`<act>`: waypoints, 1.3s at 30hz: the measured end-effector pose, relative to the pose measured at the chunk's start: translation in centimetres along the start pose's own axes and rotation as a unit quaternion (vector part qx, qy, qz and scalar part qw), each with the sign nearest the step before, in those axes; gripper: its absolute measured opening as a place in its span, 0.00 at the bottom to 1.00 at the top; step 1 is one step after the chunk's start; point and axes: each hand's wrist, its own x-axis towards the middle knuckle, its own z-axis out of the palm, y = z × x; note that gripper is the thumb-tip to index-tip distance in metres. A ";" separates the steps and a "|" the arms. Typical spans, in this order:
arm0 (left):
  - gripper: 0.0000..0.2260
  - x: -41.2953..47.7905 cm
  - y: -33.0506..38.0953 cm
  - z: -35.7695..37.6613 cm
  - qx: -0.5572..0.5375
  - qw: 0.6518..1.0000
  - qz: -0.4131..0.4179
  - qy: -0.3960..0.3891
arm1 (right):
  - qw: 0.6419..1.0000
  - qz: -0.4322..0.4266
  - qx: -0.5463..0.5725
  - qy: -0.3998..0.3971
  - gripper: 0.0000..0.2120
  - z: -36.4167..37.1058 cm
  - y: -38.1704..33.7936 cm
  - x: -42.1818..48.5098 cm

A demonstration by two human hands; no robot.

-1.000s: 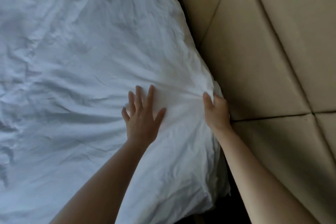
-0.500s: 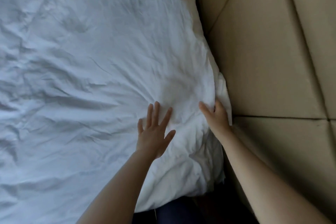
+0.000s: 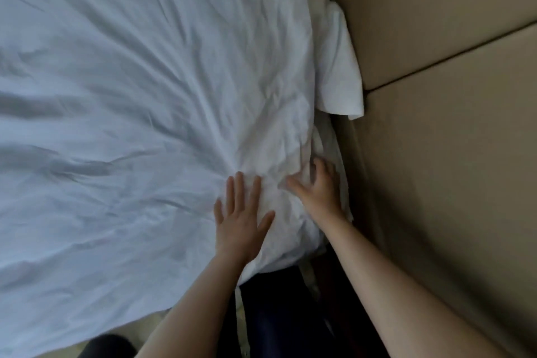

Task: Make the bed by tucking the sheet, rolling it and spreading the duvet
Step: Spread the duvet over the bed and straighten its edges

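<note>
Tan panels (image 3: pixel 436 183) beside sheet (image 3: pixel 145 96); left hand (image 3: pixel 241 224) flat, grip apart; right hand (image 3: pixel 319 192) moved inward, grip cannot tell

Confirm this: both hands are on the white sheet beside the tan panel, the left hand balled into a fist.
No fist: the head view shows the left hand flat, fingers straight. It and the right hand are on the white sheet beside the tan panel.

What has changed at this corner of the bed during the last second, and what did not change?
The right hand let go of the sheet edge and moved inward, beside the left hand; a loose flap now lies against the padded wall. The left hand stayed flat on the sheet.
</note>
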 end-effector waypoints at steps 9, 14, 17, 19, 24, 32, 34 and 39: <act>0.28 -0.3 -0.4 1.8 -0.034 0.997 0.059 0.021 | 0.996 -0.034 0.063 0.059 0.16 -0.2 1.3 -1.1; 0.27 -2.4 -0.1 1.8 -0.007 0.994 0.104 0.014 | 0.986 -0.062 -0.073 0.138 0.17 -0.9 2.6 -2.4; 0.25 -2.7 -0.6 1.7 -0.006 0.994 0.113 -0.014 | 0.964 -0.065 -0.139 0.217 0.20 -1.9 2.9 -2.4; 0.24 -2.5 -1.0 1.7 -0.019 0.994 0.099 -0.042 | 0.966 -0.047 -0.063 0.247 0.15 -2.6 3.3 -2.4; 0.23 -2.3 -1.1 2.2 -0.047 0.993 0.093 -0.045 | 0.995 -0.073 -0.014 0.068 0.11 -0.1 2.9 -4.1; 0.23 -2.6 -1.5 2.9 -0.036 0.994 0.095 -0.041 | 0.991 -0.078 -0.081 0.076 0.08 -1.0 4.2 -4.6; 0.23 -2.8 -1.1 3.1 -0.041 0.994 0.100 -0.031 | 0.978 -0.092 -0.084 0.166 0.09 -1.4 4.8 -4.8; 0.25 -3.9 -0.9 3.8 0.007 0.992 0.120 -0.046 | 0.963 -0.028 -0.087 0.254 0.08 -0.9 5.9 -4.3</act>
